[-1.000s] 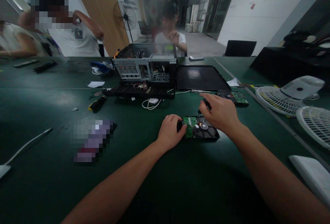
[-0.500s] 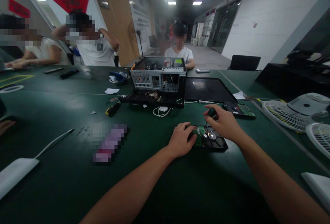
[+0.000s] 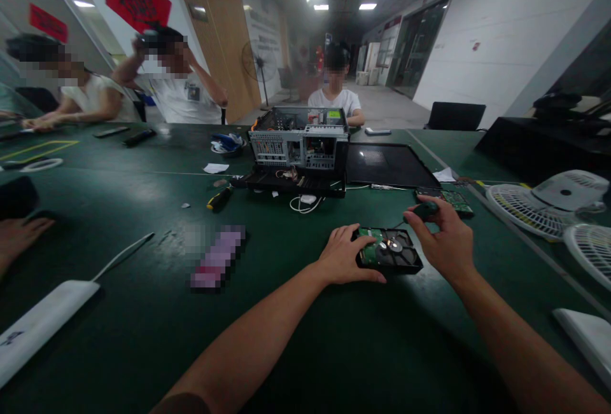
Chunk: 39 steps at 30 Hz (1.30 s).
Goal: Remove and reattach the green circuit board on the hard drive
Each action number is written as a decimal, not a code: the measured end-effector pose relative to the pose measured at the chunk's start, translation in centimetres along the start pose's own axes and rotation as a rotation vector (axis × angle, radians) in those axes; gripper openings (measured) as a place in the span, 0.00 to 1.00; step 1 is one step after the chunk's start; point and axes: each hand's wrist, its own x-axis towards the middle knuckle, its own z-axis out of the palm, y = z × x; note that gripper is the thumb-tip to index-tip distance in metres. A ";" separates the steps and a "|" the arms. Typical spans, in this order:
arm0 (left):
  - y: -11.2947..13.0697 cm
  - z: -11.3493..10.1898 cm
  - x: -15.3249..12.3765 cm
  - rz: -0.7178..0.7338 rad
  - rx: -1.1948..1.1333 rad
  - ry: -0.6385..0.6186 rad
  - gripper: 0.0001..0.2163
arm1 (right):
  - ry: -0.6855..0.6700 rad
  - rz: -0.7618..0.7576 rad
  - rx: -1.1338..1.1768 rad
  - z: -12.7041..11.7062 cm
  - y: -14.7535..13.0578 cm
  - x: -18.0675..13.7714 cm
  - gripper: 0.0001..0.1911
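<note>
Two bare forearms (image 3: 272, 318) reach in from the near side, with free room between them over one green table (image 3: 344, 350). Two white oblong blocks (image 3: 48, 328) flank them, the right one cut off by the view's edge. The left hand (image 3: 341, 255) clasps one hard disk drive (image 3: 398, 258) by its left end, thumb along the near edge, fingers at the far corner; the drive is on the tabletop between both hands. The right hand (image 3: 451, 239) pinches one dark-handled screwdriver (image 3: 426, 212), shaft slanting towards the drive's far edge; whether its tip touches, I cannot tell. One blurred purple oblong (image 3: 222, 255) lies well left, with room between. One co-worker's hand (image 3: 21, 236) enters at the left edge. Farther off: two white fan grilles (image 3: 513, 207), one yellow-and-black screwdriver (image 3: 219, 199), a second hard drive (image 3: 459, 203) just beyond the right hand, one opened computer case (image 3: 272, 149), one black panel (image 3: 389, 169) beside it, and, past the table's far edge, three people in pale tops (image 3: 334, 101)
</note>
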 end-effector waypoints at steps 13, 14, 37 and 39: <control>0.1 0.0 0.2 -0.028 0.050 -0.022 0.36 | 0.011 0.297 -0.510 -2.7 9.8 -1.5 0.20; 0.1 0.1 0.2 -0.022 0.051 -0.021 0.36 | 0.013 0.308 -0.527 -3.0 10.7 -1.4 0.20; -0.3 0.7 0.4 -0.039 0.066 -0.001 0.32 | -0.564 0.524 -0.715 -3.6 14.7 -1.5 0.21; -0.3 0.7 0.4 -0.040 0.068 -0.007 0.32 | -0.567 0.523 -0.718 -3.5 14.8 -1.5 0.21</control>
